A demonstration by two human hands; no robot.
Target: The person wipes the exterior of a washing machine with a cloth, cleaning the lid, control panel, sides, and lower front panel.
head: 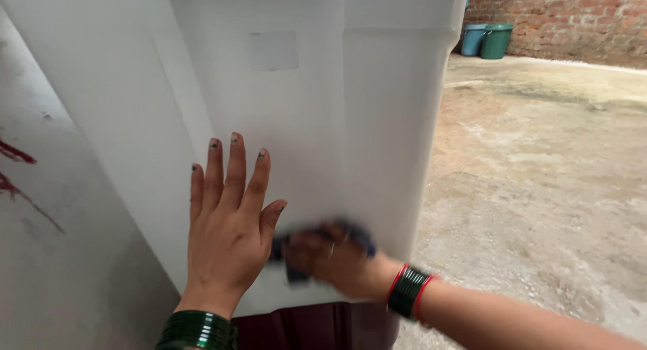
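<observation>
A tall white plastic bin [303, 107] fills most of the view, standing upright on the bare concrete floor [539, 188] with a grey wall [47, 222] close on one side. Its side is smooth, broad and probably slippery, so an open palm can steady it but not lift it; it looks light for its bulk and stiff enough to take pressure, and the rim near the top is likely the surest place to take hold. The left hand [226, 228] lies flat against the panel, fingers spread and extended, gripping nothing — only bracing. The right hand [333, 259] is closed around a small dark cloth [360, 237] and presses it to the lower part of the same face; motion blur makes the cloth's exact shape hard to read. Far off, by a brick wall [573, 19], stand two small tubs [486, 40] — one blue, one green.
</observation>
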